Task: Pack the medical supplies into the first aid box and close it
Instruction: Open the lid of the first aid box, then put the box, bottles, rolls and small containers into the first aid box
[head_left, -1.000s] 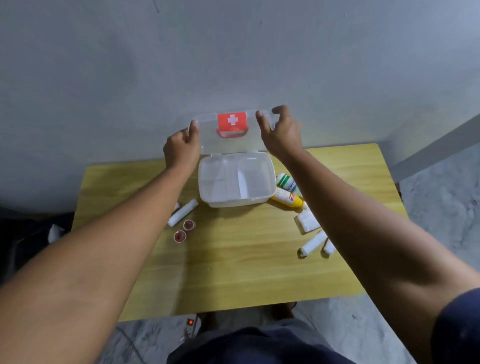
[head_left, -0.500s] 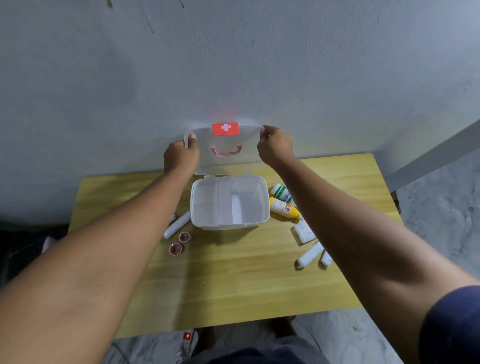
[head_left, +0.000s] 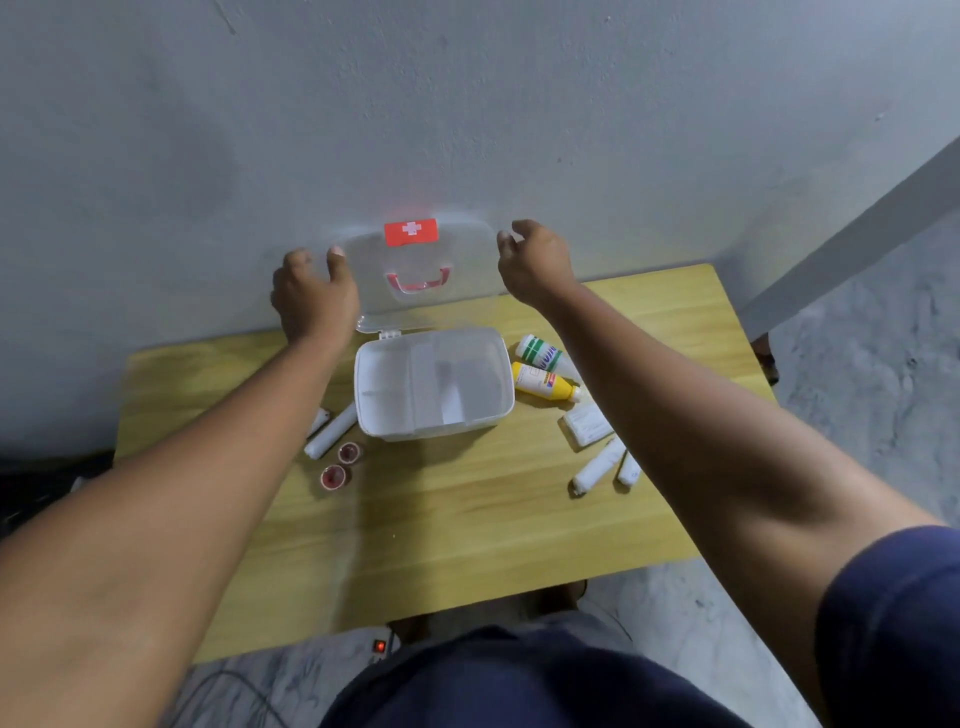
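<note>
Clear plastic lid (head_left: 415, 270) stands upright against the wall; left hand (head_left: 311, 301) fingers rest on its edge, right hand (head_left: 535, 265) fingers loosely curled, empty, just beside it. Risk: unsupported lid may drop shut over the empty box (head_left: 434, 387).

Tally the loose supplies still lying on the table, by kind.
White rolls: 4
Bottles: 2, green-labelled, yellow
Small red-topped pots: 2
White flat packet: 1
Total: 9

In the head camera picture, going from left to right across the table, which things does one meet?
White roll → two small red cups → open first aid box → green-and-white bottle and yellow bottle → flat white packet → two more white rolls.
</note>
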